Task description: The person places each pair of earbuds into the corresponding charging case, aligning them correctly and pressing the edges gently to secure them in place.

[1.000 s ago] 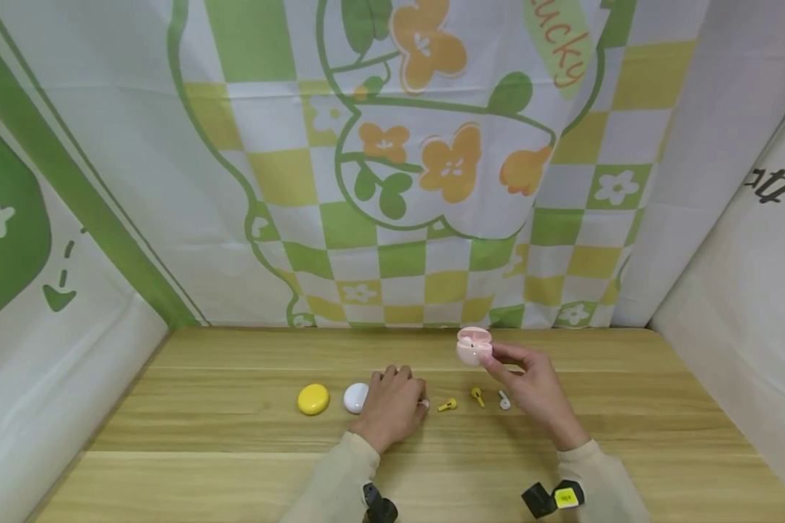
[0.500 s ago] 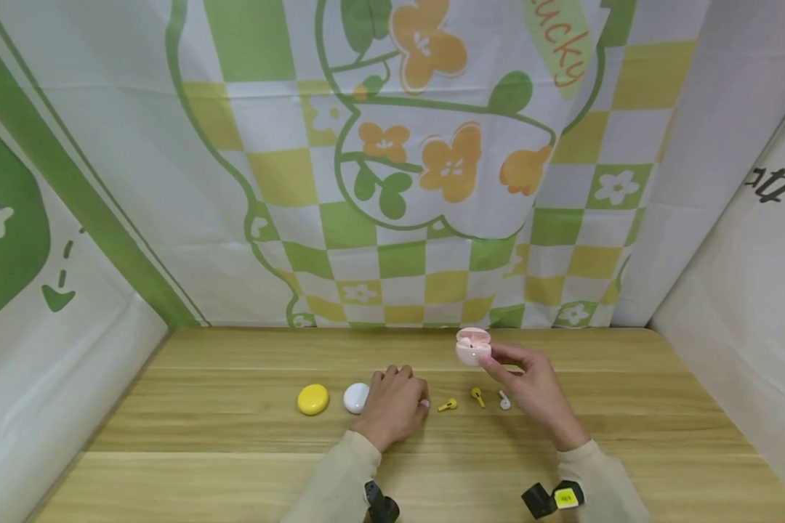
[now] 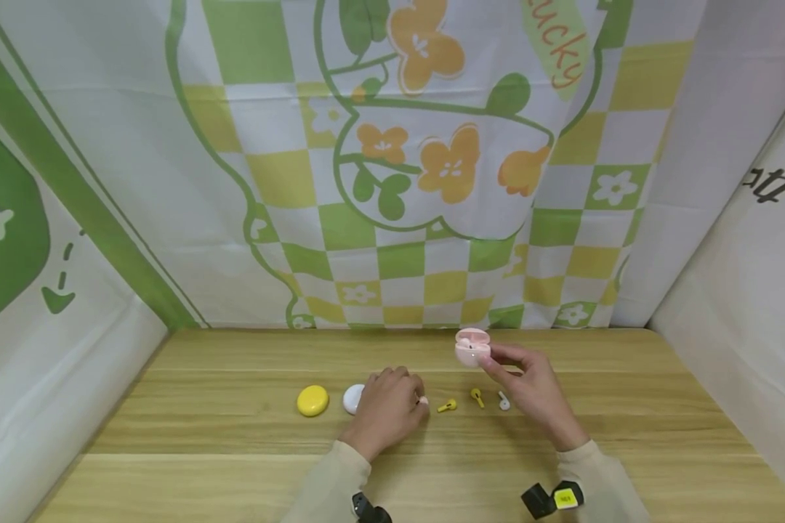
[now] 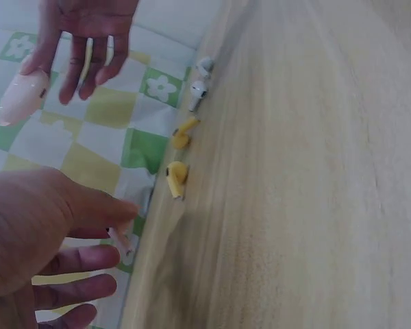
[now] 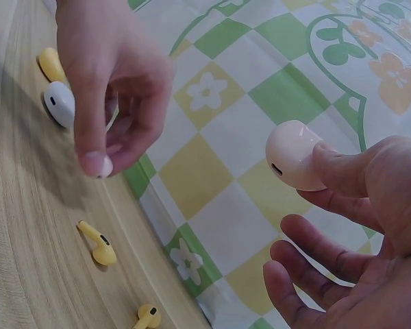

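Risk 1: pink earbud point(image 4: 121, 240), small, prob. slick; may slip from L hand point(image 3: 386, 410) & land on table point(image 3: 235, 472). Risk 2: pink case point(image 3: 473, 357), lid up, held one side only; may tilt if R hand point(image 3: 531, 383) loosens. Pose: L hand low, back up, grip closed, pinching earbud just L of yellow earbuds point(image 3: 448, 406). R hand raised, grip pinching case, thumb vs. finger, others loose.
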The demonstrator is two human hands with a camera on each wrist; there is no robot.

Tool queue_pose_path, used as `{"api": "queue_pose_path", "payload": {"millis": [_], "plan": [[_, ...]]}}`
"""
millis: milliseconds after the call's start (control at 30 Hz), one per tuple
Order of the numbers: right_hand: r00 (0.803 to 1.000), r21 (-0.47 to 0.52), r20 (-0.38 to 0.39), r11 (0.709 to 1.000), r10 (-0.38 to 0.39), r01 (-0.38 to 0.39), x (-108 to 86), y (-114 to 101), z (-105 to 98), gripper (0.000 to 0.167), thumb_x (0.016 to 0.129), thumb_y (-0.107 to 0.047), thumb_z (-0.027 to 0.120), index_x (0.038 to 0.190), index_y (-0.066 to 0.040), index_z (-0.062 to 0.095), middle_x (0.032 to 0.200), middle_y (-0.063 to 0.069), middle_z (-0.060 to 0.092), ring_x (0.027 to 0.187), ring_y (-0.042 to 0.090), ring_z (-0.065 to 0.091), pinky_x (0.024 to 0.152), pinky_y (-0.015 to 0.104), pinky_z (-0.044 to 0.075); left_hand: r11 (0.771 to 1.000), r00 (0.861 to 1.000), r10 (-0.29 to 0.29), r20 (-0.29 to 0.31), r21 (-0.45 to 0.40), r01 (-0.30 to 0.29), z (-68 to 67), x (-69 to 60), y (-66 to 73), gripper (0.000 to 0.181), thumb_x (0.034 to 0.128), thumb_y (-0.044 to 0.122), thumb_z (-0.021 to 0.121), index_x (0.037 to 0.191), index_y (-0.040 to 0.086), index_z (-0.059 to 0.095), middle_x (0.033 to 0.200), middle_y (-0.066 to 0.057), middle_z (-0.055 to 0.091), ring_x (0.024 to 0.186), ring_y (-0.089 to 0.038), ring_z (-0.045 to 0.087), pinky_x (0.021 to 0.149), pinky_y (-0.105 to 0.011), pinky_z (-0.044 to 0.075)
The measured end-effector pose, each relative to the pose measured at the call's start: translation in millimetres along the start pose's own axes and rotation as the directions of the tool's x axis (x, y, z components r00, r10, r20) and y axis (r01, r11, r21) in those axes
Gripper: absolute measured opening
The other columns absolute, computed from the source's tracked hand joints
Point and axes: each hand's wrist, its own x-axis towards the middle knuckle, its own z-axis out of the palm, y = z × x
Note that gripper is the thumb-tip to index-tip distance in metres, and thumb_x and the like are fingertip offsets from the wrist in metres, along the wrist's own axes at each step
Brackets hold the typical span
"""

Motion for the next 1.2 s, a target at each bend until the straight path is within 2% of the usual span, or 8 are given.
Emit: {"api": "queue_pose_path", "payload": {"millis": [167, 300, 533, 600, 700, 900, 1000, 1200], "plan": [[1.000, 0.006, 0.000, 1.000, 0.006, -0.006, -0.2, -0.9, 0.7, 0.029, 0.097, -0.016, 0.071, 0.121, 0.001, 0.072, 0.114, 0.014, 0.072, 0.101, 0.014, 0.064, 0.083, 0.023, 0.055, 0.994, 0.997, -0.031, -0.066, -0.105, 0.024, -7.3, -4.4, -0.1, 0.006, 0.0872, 0.019, 0.075, 0.089, 0.014, 0.075, 0.086, 0.001, 0.067, 0.083, -0.019, 0.062, 0.079, -0.043, 0.049], [1.000, 0.014, -0.002, 1.000, -0.001, 0.001, 0.0, -1.5, 2.1, 0.027, 0.097, -0.013, 0.071, 0.120, 0.002, 0.072, 0.114, 0.015, 0.072, 0.101, 0.015, 0.064, 0.083, 0.023, 0.055, 0.974, 0.987, -0.091, -0.131, -0.217, 0.061, -13.9, -8.7, 0.9, 0.007, 0.0894, 0.021, 0.075, 0.092, 0.014, 0.074, 0.092, 0.000, 0.069, 0.089, -0.020, 0.064, 0.080, -0.041, 0.051], [1.000, 0.043, 0.004, 0.999, -0.024, 0.024, -0.9, -2.7, 6.8, 0.023, 0.095, -0.009, 0.072, 0.115, 0.002, 0.074, 0.111, 0.015, 0.072, 0.102, 0.019, 0.064, 0.083, 0.023, 0.055, 0.891, 0.954, -0.218, -0.205, -0.440, 0.110, -25.9, -13.6, 2.8, 0.008, 0.0911, 0.019, 0.075, 0.097, 0.014, 0.073, 0.098, -0.001, 0.068, 0.094, -0.025, 0.062, 0.083, -0.041, 0.049], [0.999, 0.050, 0.010, 0.998, -0.035, 0.034, -1.1, -2.9, 9.0, 0.022, 0.094, -0.007, 0.072, 0.114, 0.003, 0.074, 0.109, 0.015, 0.072, 0.100, 0.018, 0.064, 0.084, 0.024, 0.055, 0.874, 0.946, -0.232, -0.228, -0.477, 0.099, -29.0, -13.9, 2.3, 0.008, 0.0898, 0.018, 0.077, 0.096, 0.014, 0.073, 0.098, -0.002, 0.068, 0.094, -0.027, 0.062, 0.084, -0.042, 0.049], [0.998, 0.064, 0.031, 0.996, -0.060, 0.058, -0.9, -2.9, 13.2, 0.021, 0.093, -0.004, 0.073, 0.113, 0.004, 0.074, 0.108, 0.016, 0.072, 0.098, 0.017, 0.065, 0.084, 0.025, 0.055, 0.860, 0.934, -0.240, -0.265, -0.505, 0.077, -33.4, -13.9, 1.9, 0.010, 0.0886, 0.017, 0.078, 0.096, 0.012, 0.073, 0.098, -0.003, 0.069, 0.093, -0.025, 0.062, 0.084, -0.044, 0.050], [0.993, 0.084, 0.059, 0.992, -0.098, 0.093, -2.4, -3.2, 23.4, 0.022, 0.091, -0.001, 0.074, 0.112, 0.005, 0.074, 0.105, 0.016, 0.072, 0.094, 0.014, 0.064, 0.079, 0.025, 0.057, 0.839, 0.905, -0.248, -0.345, -0.543, 0.023, -41.8, -13.9, 5.6, 0.012, 0.0892, 0.019, 0.079, 0.097, 0.012, 0.074, 0.097, 0.001, 0.070, 0.094, -0.020, 0.064, 0.083, -0.039, 0.051], [0.992, 0.092, 0.059, 0.990, -0.110, 0.104, -3.4, -3.4, 28.4, 0.022, 0.090, 0.000, 0.074, 0.111, 0.006, 0.074, 0.104, 0.016, 0.072, 0.093, 0.017, 0.064, 0.078, 0.025, 0.057, 0.833, 0.891, -0.236, -0.389, -0.553, -0.021, -43.7, -13.6, 7.0, 0.011, 0.0890, 0.018, 0.079, 0.096, 0.012, 0.074, 0.095, 0.002, 0.070, 0.093, -0.019, 0.065, 0.082, -0.038, 0.051], [0.985, 0.097, 0.071, 0.984, -0.156, 0.148, -6.5, -3.2, 35.6, 0.022, 0.091, -0.002, 0.075, 0.112, 0.004, 0.074, 0.105, 0.015, 0.073, 0.095, 0.023, 0.066, 0.080, 0.027, 0.058, 0.823, 0.876, -0.204, -0.437, -0.561, -0.088, -46.4, -13.7, 11.9, 0.011, 0.0886, 0.017, 0.080, 0.096, 0.012, 0.074, 0.094, 0.004, 0.069, 0.091, -0.018, 0.065, 0.080, -0.036, 0.051]]}}
